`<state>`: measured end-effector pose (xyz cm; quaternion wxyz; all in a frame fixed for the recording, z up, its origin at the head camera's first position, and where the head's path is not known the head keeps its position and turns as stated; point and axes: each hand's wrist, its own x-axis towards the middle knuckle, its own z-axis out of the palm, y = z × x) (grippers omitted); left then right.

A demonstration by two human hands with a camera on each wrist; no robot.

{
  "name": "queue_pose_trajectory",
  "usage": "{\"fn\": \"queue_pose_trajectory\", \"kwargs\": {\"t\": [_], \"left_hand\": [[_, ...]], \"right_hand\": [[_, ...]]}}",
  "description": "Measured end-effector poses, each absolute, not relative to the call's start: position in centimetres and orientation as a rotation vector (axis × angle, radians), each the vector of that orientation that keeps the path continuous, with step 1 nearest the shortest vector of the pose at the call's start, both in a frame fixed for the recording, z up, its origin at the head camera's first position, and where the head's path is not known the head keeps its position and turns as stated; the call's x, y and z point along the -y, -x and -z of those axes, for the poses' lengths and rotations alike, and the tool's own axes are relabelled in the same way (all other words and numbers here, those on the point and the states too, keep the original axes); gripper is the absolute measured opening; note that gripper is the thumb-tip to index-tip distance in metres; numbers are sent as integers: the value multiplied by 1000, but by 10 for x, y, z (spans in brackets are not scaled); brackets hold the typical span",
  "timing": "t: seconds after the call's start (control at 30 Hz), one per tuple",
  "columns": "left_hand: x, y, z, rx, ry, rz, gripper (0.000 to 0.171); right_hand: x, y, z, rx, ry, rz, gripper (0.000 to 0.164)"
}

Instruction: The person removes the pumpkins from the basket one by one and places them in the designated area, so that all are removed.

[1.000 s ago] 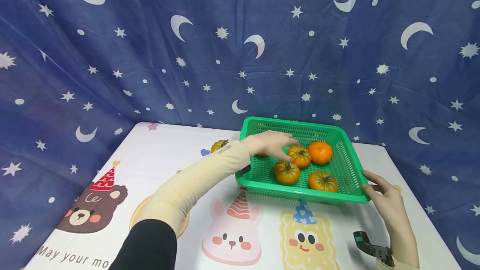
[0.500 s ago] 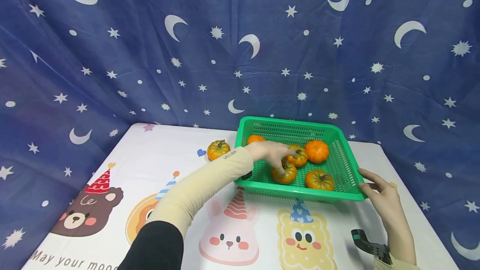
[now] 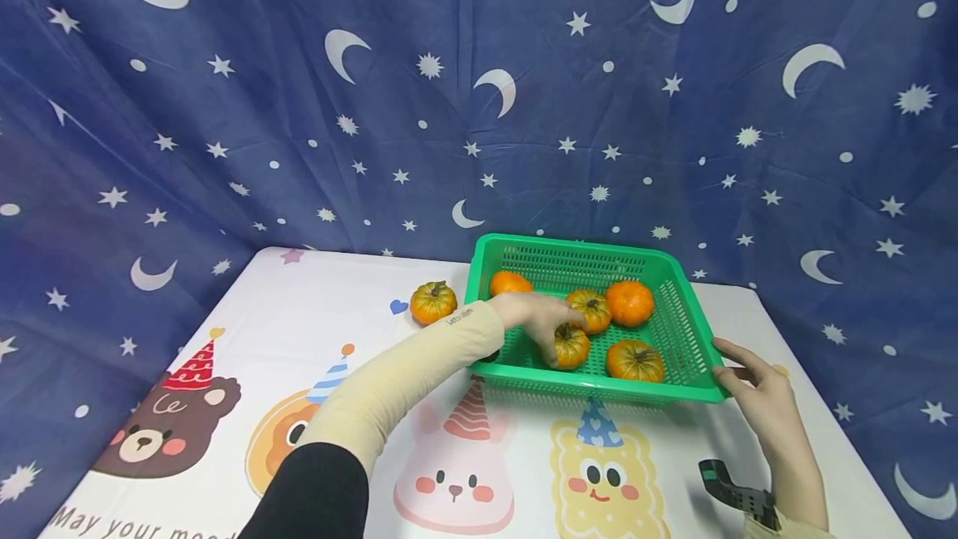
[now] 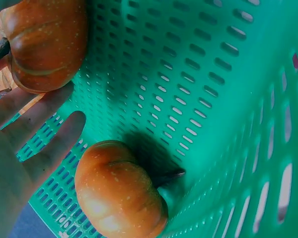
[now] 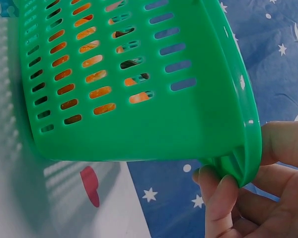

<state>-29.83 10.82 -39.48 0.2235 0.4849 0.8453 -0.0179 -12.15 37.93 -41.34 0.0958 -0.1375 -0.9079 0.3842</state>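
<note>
My left hand reaches into the green plastic basket and holds a small yellow-green pumpkin, thumb on the near side and fingers on the far side. In the left wrist view this pumpkin sits at the upper left, against the fingers; its far part is cut off. My right hand grips the basket's near right corner. The right wrist view shows thumb and fingers pinching the basket's rim.
Other pumpkins lie in the basket: an orange one, a yellow-green one, another near the front and an orange one at back left. One pumpkin sits on the printed tablecloth, left of the basket. A starry curtain hangs behind.
My left hand has lowered toward the near side of the basket and closed around the front-left pumpkin. The right hand keeps its grip on the rim. The view has shifted slightly.
</note>
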Motion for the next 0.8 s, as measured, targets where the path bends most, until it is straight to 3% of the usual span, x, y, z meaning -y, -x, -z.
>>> {"fn": "queue_pose_trajectory", "kwargs": {"t": [0.33,0.8], "left_hand": [[-107,295,399,-2314,-1279,84,86],[-109,296,396,-2323,-1343,150,83]], "right_hand": [[-378,121,415,2695,393,-1150,47],[-379,121,413,2683,404,-1134,47]]}}
